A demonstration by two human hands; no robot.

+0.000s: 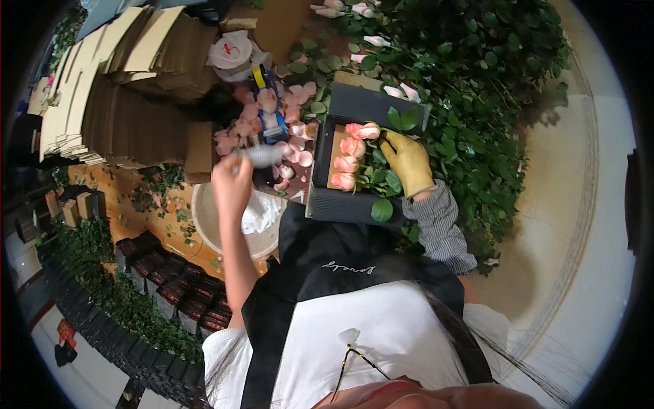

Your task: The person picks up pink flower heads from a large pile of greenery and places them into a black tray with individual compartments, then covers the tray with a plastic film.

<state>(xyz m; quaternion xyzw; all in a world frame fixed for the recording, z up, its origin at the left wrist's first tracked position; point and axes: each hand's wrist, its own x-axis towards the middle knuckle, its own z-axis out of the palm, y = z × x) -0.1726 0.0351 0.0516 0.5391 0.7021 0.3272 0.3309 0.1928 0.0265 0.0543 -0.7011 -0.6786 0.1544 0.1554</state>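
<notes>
One black cardboard box (pixel 351 206) held four pink roses (pixel 352 147). The bare left hand (pixel 233 178) pinched one blurred grey object (pixel 267 156); the yellow-gloved right hand's (pixel 409 163) grip was unclear.

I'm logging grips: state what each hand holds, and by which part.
Bare left hand: a blurred, whitish-grey, elongated object, by its left end. Yellow-gloved right hand: at the topmost pink rose, just below its bloom; grip unclear.

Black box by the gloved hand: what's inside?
Four pink rose heads in a row over brown cardboard, plus green leaves. Leaves and the yellow-gloved right hand cover the right side of the box; anything beneath is hidden.
</notes>
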